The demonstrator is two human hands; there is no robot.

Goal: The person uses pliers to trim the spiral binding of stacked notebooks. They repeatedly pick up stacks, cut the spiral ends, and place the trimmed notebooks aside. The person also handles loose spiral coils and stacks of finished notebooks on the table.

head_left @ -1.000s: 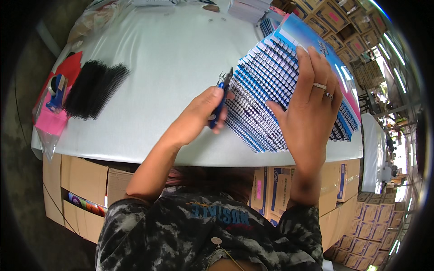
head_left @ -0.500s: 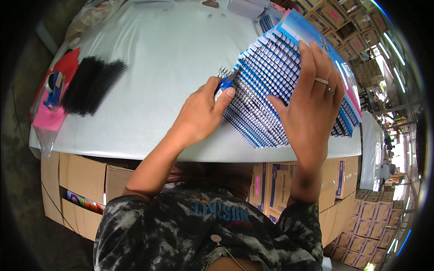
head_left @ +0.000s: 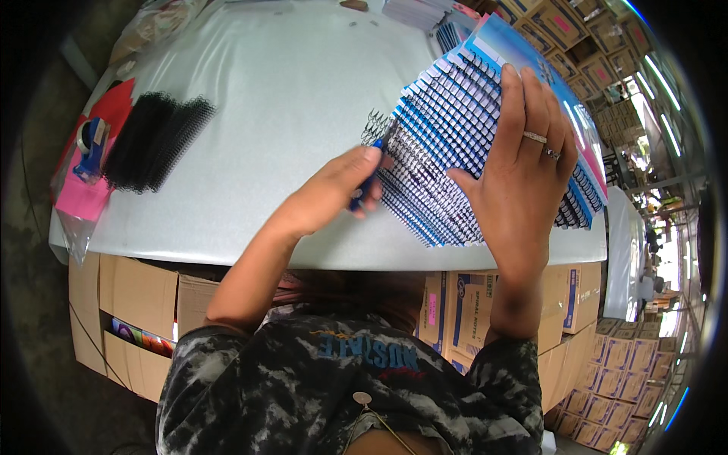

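Note:
A stack of spiral notebooks (head_left: pixel 447 114) lies fanned out on the right of the table, its black wire coils facing me. My left hand (head_left: pixel 334 189) is closed around blue-handled pliers (head_left: pixel 368 178). Their dark tips reach the coil ends along the stack's left edge, where several loose wire ends (head_left: pixel 374 125) stick out past the paper. Across the top of the notebooks, my right hand (head_left: pixel 523 167) rests with fingers stretched and thumb spread, two rings on it.
A bundle of black spiral coils (head_left: pixel 155 144) lies on the white-covered table (head_left: pixel 265 152) at left, beside a blue tape dispenser (head_left: pixel 92 152) on red and pink sheets. More notebooks (head_left: pixel 417 11) sit at the far edge. Cardboard boxes (head_left: pixel 140 292) stand under the near edge.
My left hand has shifted slightly down and left, and its grip on the pliers has loosened and turned, the handles now more upright. My right hand stays nearly in place.

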